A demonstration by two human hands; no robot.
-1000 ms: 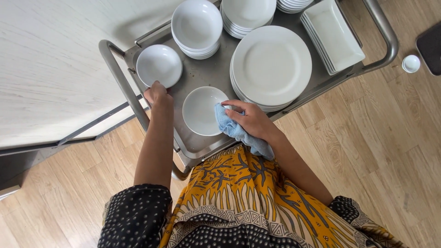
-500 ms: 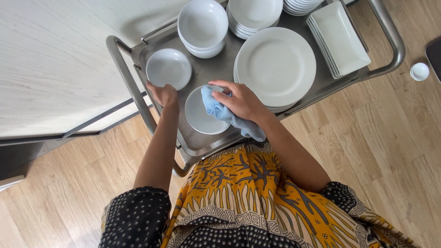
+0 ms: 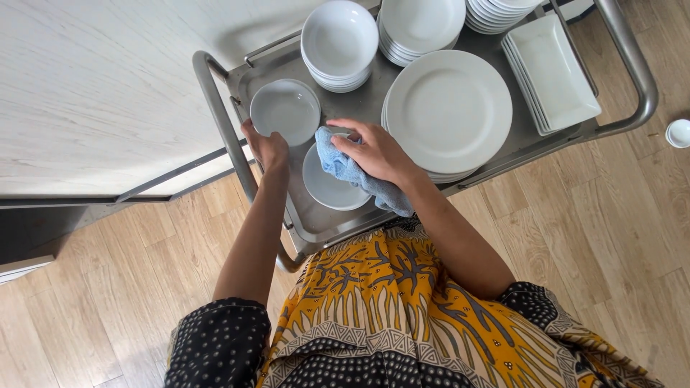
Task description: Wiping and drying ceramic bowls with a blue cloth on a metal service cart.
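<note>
View from above: steel cart (image 3: 632, 65) w/ white dishes. Left hand (image 3: 267, 147) grips near-left edge of a small plate (image 3: 327, 187) at cart's near end, fingers curled on rim. Right hand (image 3: 377, 149) presses a blue cloth (image 3: 359, 176) onto plate, fingers closed on it. Bowl (image 3: 286, 110) just behind; big plate stack (image 3: 449, 108) to the right.

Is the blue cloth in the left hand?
No, the right hand presses the blue cloth onto the small plate; the left hand steadies its rim.
</note>
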